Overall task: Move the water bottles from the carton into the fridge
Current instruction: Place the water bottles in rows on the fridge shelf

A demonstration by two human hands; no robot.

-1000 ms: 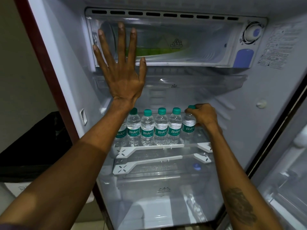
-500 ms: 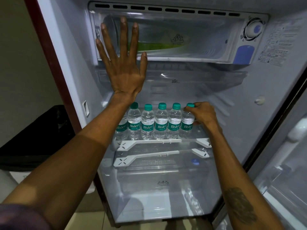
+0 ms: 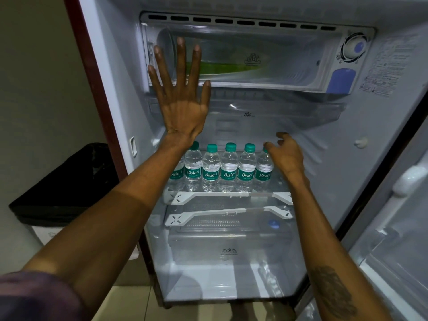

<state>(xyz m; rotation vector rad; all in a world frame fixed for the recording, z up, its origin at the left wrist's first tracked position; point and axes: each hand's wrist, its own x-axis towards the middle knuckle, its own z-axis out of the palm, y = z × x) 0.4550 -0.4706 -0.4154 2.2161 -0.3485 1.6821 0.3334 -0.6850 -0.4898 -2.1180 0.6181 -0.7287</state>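
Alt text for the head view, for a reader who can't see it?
Six green-capped water bottles stand in a row on a shelf of an open fridge. The person's left hand lies flat, fingers spread, against the front of the freezer compartment; the right hand hovers open beside the rightmost bottle.

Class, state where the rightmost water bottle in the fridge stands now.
In the head view, the rightmost bottle stands at the right end of the row on the shelf, a neighbouring bottle on its left, the right hand partly covering its cap.

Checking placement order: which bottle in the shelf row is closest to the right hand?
The rightmost bottle; the right hand overlaps its cap, while the others stand further left.
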